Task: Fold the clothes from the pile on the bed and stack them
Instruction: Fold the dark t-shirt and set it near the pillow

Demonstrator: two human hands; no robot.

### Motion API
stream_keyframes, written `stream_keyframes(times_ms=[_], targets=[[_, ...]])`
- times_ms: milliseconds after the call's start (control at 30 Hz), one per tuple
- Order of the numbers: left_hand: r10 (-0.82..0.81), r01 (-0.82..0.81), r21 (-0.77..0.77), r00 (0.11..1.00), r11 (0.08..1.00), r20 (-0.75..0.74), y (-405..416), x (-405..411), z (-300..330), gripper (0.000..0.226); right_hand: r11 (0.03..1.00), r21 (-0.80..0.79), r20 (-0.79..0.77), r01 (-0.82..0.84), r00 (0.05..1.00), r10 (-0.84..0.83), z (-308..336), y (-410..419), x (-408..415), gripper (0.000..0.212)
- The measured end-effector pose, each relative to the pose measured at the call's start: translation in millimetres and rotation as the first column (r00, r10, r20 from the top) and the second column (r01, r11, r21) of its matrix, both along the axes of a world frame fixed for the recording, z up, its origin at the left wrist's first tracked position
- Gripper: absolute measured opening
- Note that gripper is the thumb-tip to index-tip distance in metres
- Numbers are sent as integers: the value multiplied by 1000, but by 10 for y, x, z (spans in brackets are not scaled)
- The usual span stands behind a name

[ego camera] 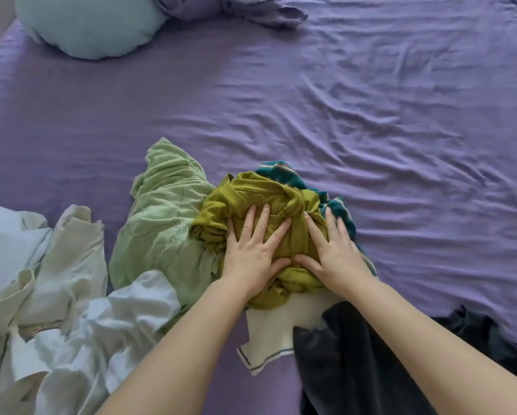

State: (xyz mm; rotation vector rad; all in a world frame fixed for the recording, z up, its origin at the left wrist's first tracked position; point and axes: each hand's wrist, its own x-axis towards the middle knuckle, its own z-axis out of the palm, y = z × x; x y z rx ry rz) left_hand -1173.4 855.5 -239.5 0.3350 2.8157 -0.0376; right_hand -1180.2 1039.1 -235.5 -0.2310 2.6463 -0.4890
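A crumpled olive-green garment (251, 193) lies on top of the pile near the middle of the bed. My left hand (252, 253) and my right hand (335, 253) rest flat on it side by side, fingers spread, thumbs nearly touching. A teal striped garment (284, 172) pokes out behind it. To its left lies a light green shirt (161, 217). Under its near edge sit a cream piece with a dark trim line (269, 333) and a dark navy garment (356, 363).
White and cream clothes (56, 289) are heaped at the near left. The purple bedsheet (371, 115) stretches wrinkled to the right and back. A pale blue pillow (89, 22) and a bunched purple cover (251, 7) lie at the far edge.
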Motion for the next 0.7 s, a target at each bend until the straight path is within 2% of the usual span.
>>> stream_keyframes(times_ms=[367, 533, 700], targets=[[249, -250, -74, 968, 965, -22, -792, -688, 34, 74, 987, -110, -84, -113, 991, 104, -84, -984, -968, 80], [298, -296, -46, 954, 954, 34, -906, -877, -24, 75, 989, 35, -93, -145, 985, 148, -152, -1075, -1200, 76], [330, -326, -77, 943, 942, 42, -832, -884, 18, 76, 981, 22, -101, -193, 976, 194, -71, -844, -1062, 69]])
